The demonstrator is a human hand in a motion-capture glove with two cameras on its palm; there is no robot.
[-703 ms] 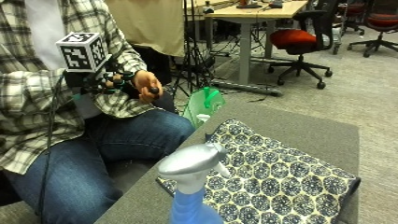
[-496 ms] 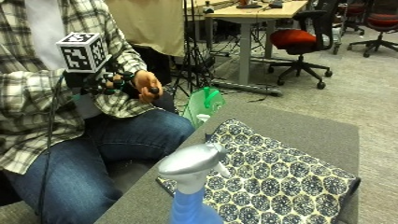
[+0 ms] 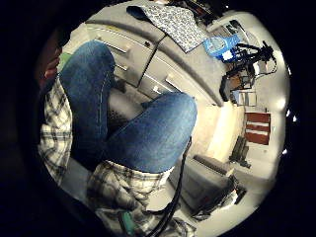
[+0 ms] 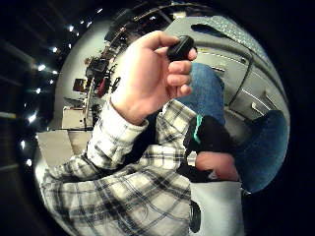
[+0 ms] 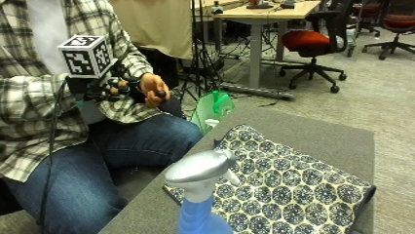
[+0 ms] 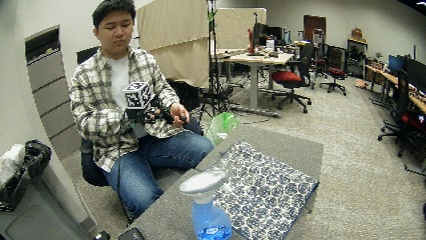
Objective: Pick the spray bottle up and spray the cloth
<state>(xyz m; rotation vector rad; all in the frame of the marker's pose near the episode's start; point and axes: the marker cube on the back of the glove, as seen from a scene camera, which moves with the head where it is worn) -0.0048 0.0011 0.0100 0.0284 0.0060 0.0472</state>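
No shift noted | right hand [image 5: 107,87] at lap, fingers unreadable | spray bottle [image 5: 198,187], cloth [image 5: 292,187] untouched on desk [image 5: 324,136] | pickup pending

The bare left hand [image 5: 154,88] shifted slightly against the gloved right hand [image 5: 107,87] at chest height. Its small black object [image 5: 160,93] moved with it.

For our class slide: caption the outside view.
Spray bottle stands untouched beside the cloth; the gloved hand waits above the lap.
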